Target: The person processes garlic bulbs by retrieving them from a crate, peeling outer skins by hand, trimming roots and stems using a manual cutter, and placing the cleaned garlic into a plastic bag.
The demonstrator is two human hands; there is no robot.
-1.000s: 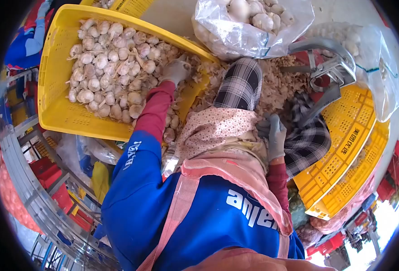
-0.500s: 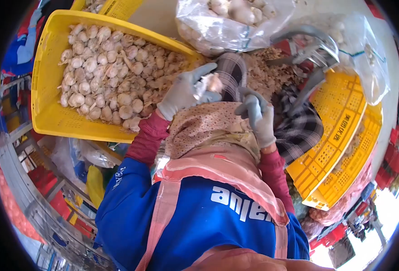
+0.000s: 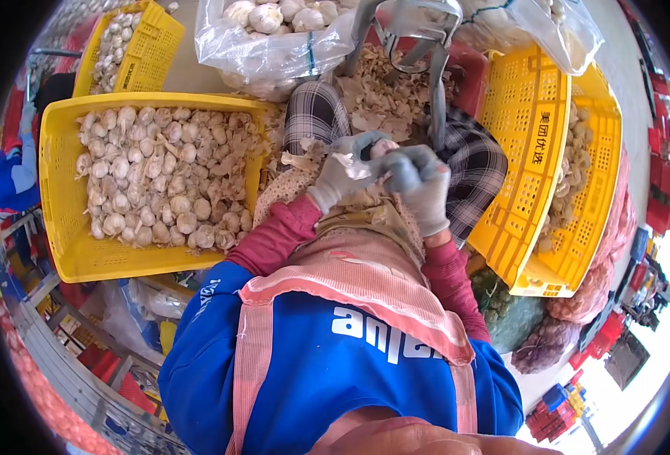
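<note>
My left hand (image 3: 342,173), in a pale grey work glove, is closed around a garlic bulb (image 3: 383,149) above my lap. Pressed up against that bulb is my gloved right hand (image 3: 420,186); its fingers are curled and partly blurred, so what they pinch is hidden. A loose flap of white garlic skin (image 3: 356,168) shows at the left hand. More dry skins (image 3: 298,161) lie on the spotted apron cloth beside the left wrist. Left of my hands stands a yellow crate (image 3: 153,262) full of garlic bulbs.
A clear plastic bag (image 3: 274,57) of garlic stands ahead. Beyond my knees, a grey metal frame (image 3: 439,83) rises beside a heap of garlic skins (image 3: 384,102). Stacked yellow crates (image 3: 521,174) are at right, another yellow crate (image 3: 153,45) far left. A person in blue (image 3: 9,182) is at the left edge.
My right hand has come in from apart to meet the bulb in my left hand. The view has turned, so the crates and bag appear shifted.
</note>
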